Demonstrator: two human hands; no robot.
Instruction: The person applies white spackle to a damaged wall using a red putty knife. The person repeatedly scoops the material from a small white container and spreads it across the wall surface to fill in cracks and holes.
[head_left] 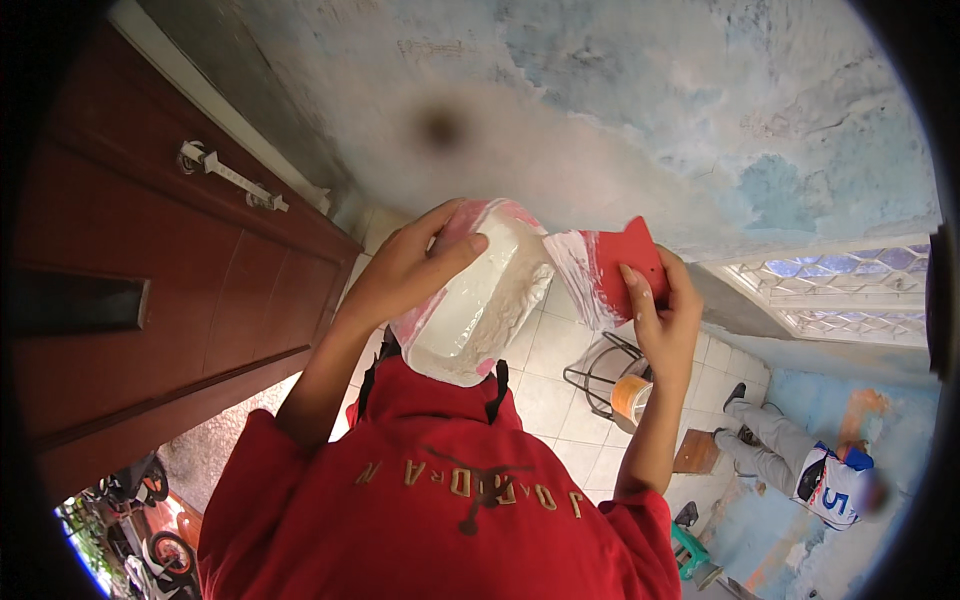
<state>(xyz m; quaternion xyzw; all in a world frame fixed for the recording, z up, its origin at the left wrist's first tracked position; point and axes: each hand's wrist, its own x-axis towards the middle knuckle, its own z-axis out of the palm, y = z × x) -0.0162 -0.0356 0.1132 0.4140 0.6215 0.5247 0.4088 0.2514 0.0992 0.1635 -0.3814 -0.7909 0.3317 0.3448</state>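
Observation:
My left hand point(425, 265) is closed on the rim of a pink-and-white trough point(475, 305) of wet white paste, its thumb over the near left edge. My right hand point(658, 305) grips a flat red spreader point(625, 258), thumb across its face; white paste is smeared over the left part of the blade, which sits at or just beside the trough's right edge. Both are held in front of my red shirt.
Patchy wall point(640, 100) ahead; brown door point(150, 300) left; motorbikes point(165, 560) outside, lower left. Below right: metal stand point(600, 385), orange bucket point(630, 398), brown board point(695, 450), green stool point(688, 548), window grille point(820, 280). Another person point(780, 465) works by the right wall.

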